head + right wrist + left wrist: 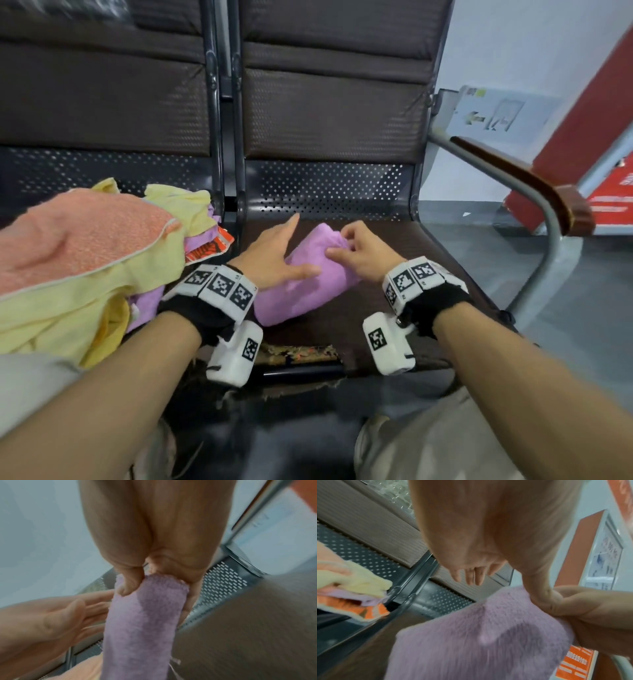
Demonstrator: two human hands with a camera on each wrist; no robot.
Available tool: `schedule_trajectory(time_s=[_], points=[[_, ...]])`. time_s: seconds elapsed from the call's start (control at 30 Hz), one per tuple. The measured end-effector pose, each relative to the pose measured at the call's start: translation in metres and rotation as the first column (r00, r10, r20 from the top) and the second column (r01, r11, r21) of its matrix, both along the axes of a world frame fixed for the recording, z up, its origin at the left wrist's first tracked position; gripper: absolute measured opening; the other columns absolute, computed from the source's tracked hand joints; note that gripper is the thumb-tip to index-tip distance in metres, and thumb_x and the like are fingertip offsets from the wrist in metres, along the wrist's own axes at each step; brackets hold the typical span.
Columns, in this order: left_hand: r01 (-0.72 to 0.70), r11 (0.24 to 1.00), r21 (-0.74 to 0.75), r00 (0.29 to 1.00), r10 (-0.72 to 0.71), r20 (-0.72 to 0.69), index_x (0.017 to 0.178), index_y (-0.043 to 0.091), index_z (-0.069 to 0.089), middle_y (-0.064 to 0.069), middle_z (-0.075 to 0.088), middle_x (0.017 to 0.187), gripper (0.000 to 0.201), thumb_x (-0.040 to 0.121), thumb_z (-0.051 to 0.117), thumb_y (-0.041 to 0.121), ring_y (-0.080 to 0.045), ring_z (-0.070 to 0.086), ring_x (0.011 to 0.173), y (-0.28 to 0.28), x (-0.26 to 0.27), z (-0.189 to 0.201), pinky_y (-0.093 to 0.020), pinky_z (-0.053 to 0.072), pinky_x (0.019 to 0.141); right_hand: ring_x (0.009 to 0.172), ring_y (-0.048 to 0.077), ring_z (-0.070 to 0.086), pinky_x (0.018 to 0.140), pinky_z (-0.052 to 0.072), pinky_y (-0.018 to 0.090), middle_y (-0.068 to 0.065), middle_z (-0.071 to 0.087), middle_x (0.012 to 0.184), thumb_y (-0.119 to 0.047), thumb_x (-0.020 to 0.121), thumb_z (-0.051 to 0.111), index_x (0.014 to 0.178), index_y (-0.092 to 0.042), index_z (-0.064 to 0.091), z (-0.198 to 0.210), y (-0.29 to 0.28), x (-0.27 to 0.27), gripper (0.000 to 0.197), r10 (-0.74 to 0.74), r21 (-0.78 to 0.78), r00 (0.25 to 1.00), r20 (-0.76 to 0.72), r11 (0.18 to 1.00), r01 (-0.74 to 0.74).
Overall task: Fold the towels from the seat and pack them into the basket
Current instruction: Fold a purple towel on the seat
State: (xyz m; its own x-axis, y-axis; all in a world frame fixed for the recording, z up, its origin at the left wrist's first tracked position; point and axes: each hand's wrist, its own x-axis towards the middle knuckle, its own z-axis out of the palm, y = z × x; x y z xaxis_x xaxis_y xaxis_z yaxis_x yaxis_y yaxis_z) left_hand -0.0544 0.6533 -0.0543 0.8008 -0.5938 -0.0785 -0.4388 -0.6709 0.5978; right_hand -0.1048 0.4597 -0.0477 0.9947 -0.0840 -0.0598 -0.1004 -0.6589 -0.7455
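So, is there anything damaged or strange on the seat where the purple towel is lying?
Yes. The front edge of the seat is torn: the cover is frayed, showing padding and a dark bar beneath, just in front of the purple towel. The towel itself looks fine.

Even, soft indoor light fills the head view, bright on the pale wall (507, 41) at right, dimmer down at the bottom edge. Shadows stay faint; a soft one sits under the purple towel (301, 294). The wide lens bends the armrest (520, 178) and stretches both forearms at the corners. Top-left corner smears with blur. On the left wrist view, everything is soft, the towel (479, 642) streaked, the palm looming huge. The right wrist view is blurrier still: seat holes (221, 582) drag into dashes, colours washed and greyish.
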Motion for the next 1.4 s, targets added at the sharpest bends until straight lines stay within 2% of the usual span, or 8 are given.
schedule_trajectory(time_s=[0.1,0.2,0.3,0.5,0.63,0.83,1.1,1.4], points=[[0.058,0.981,-0.186,0.997,-0.066,-0.035,0.15,0.02,0.004,0.003,0.027,0.152,0.124,0.059,0.082,0.05,-0.013,0.026,0.14,-0.011,-0.013,0.038,-0.027,0.026,0.111,0.072,0.02,0.056,0.071,0.046,0.036,0.004,0.061,0.079,-0.018,0.08,0.073,0.101,-0.015,0.042,0.05,0.008,-0.017,0.037,0.135,-0.019,0.983,0.126,0.991,-0.134],[0.101,0.959,-0.264,0.994,-0.108,-0.014,0.122,0.027,0.048,0.013,0.06,0.116,0.077,0.057,0.088,0.035,-0.01,0.058,0.111,-0.023,-0.027,0.07,-0.031,0.051,0.091,0.074,0.022,0.057,0.076,0.048,0.039,0.007,0.063,0.079,-0.01,0.078,0.073,0.102,-0.014,0.043,0.095,0.003,-0.039,0.039,0.161,-0.078,0.955,0.248,0.986,-0.146],[0.126,0.937,-0.327,0.991,-0.136,-0.007,0.109,0.024,0.061,0.006,0.069,0.102,0.052,0.063,0.085,0.028,-0.013,0.065,0.098,-0.034,-0.047,0.094,-0.035,0.055,0.085,0.075,0.017,0.055,0.074,0.048,0.035,0.011,0.064,0.085,-0.008,0.08,0.072,0.105,-0.016,0.044,0.13,-0.011,-0.064,0.039,0.119,-0.089,0.939,0.323,0.991,-0.095],[0.164,0.934,-0.316,0.986,-0.164,0.027,0.116,0.018,0.053,-0.004,0.065,0.107,0.032,0.085,0.06,0.016,-0.022,0.063,0.095,-0.068,-0.089,0.116,-0.033,0.055,0.071,0.087,0.01,0.06,0.078,0.05,0.026,-0.014,0.059,0.091,-0.016,0.08,0.073,0.119,-0.023,0.051,0.169,-0.061,-0.123,0.045,-0.045,-0.092,0.894,0.446,0.991,0.095],[0.192,0.975,-0.109,0.969,-0.171,0.176,0.107,0.015,0.039,-0.014,0.056,0.104,0.021,0.091,0.048,0.025,-0.025,0.054,0.084,-0.112,-0.124,0.13,-0.029,0.039,0.055,0.089,0.013,0.061,0.086,0.05,0.031,-0.005,0.064,0.097,-0.019,0.079,0.075,0.112,-0.019,0.06,0.16,-0.105,-0.17,0.036,-0.241,0.007,0.816,0.525,0.96,0.279],[0.348,0.929,0.126,0.922,-0.364,0.135,0.122,0.001,0.027,-0.02,0.053,0.09,0.037,0.096,0.042,0.022,-0.025,0.053,0.065,-0.201,-0.194,0.102,-0.03,0.04,0.056,0.086,-0.002,0.062,0.08,0.05,0.017,-0.011,0.066,0.097,-0.031,0.072,0.081,0.106,-0.022,0.064,0.099,-0.173,-0.258,0.039,-0.5,0.186,0.73,0.466,0.862,0.471],[0.581,0.785,0.216,0.813,-0.575,-0.094,0.097,0.01,0.045,-0.016,0.056,0.1,0.013,0.092,0.051,0.02,-0.024,0.056,0.091,-0.282,-0.266,-0.018,-0.03,0.04,0.07,0.087,0.017,0.063,0.081,0.051,0.024,0.004,0.067,0.094,-0.023,0.074,0.081,0.108,-0.02,0.058,-0.048,-0.223,-0.381,0.041,-0.756,0.331,0.612,0.232,0.653,0.681],[0.744,0.584,0.325,0.669,-0.657,-0.348,0.127,0.003,0.045,-0.015,0.053,0.131,0.038,0.092,0.052,0.016,-0.027,0.051,0.119,-0.305,-0.308,-0.161,-0.03,0.039,0.097,0.095,0.017,0.059,0.088,0.046,0.026,-0.001,0.063,0.101,-0.013,0.083,0.071,0.11,-0.013,0.061,-0.201,-0.216,-0.446,0.03,-0.799,0.225,0.6,-0.035,0.578,0.784]])
